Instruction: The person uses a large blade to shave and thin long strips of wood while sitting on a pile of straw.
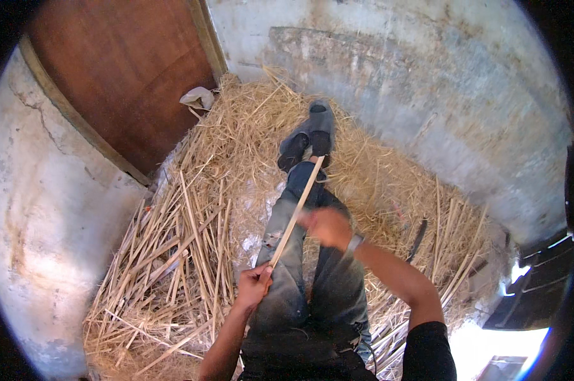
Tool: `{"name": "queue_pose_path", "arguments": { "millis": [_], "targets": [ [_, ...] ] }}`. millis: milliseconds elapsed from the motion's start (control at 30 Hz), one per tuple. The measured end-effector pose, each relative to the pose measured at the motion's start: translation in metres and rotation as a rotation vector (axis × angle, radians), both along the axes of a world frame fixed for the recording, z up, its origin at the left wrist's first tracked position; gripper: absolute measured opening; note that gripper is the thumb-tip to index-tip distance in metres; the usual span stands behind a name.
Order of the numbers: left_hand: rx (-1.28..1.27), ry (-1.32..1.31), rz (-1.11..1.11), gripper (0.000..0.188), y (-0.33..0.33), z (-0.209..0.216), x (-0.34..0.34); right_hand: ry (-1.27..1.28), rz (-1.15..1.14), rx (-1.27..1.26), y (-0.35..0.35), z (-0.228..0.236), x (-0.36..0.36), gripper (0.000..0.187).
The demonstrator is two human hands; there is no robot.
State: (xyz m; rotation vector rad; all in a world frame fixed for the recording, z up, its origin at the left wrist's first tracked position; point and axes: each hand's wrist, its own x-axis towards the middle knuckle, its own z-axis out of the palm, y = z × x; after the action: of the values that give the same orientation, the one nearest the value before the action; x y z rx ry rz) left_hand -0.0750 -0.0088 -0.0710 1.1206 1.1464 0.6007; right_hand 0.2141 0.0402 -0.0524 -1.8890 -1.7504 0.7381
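Note:
A long pale bamboo-like strip [283,244] slants across my legs, its far end near my feet. My left hand [253,287] is closed on the strip's near end, pinching it between thumb and fingers. Against the middle of the strip is my right hand [330,227], curled like a fist and smeared by motion. A faint blur shows beside its fingers, and I cannot make out what it grips. My legs in worn jeans [279,279] stretch forward under the strip, with grey slippers [322,117] on my feet.
Many cut strips [192,235] lie piled on the left, with more strips [453,235] on the right. Thin shavings [249,114] cover the floor. A dark, narrow, curved object [418,241] lies at right. Around stand a brown door [122,76], a pale bag [198,97] and a stained wall [427,82].

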Motion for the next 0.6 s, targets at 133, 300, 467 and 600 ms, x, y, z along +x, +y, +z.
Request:
{"name": "queue_pose_path", "arguments": {
  "millis": [133, 300, 467, 600],
  "targets": [
    [-0.073, -0.005, 0.018, 0.033, 0.003, 0.000, -0.018, -0.173, 0.289, -0.021, -0.011, 0.005, -0.022, 0.052],
    [-0.085, -0.081, -0.108, 0.035, 0.009, -0.001, 0.018, -0.361, -0.590, 0.071, 0.051, -0.068, 0.247, 0.050],
    [-0.184, -0.014, 0.029, 0.032, 0.011, -0.003, -0.003, 0.072, -0.427, 0.152, 0.030, -0.012, 0.127, 0.066],
    [-0.350, -0.156, -0.048, 0.028, 0.028, 0.012, 0.001, 0.128, -0.187, 0.240, -0.009, 0.011, 0.052, 0.049]
  ]
}}
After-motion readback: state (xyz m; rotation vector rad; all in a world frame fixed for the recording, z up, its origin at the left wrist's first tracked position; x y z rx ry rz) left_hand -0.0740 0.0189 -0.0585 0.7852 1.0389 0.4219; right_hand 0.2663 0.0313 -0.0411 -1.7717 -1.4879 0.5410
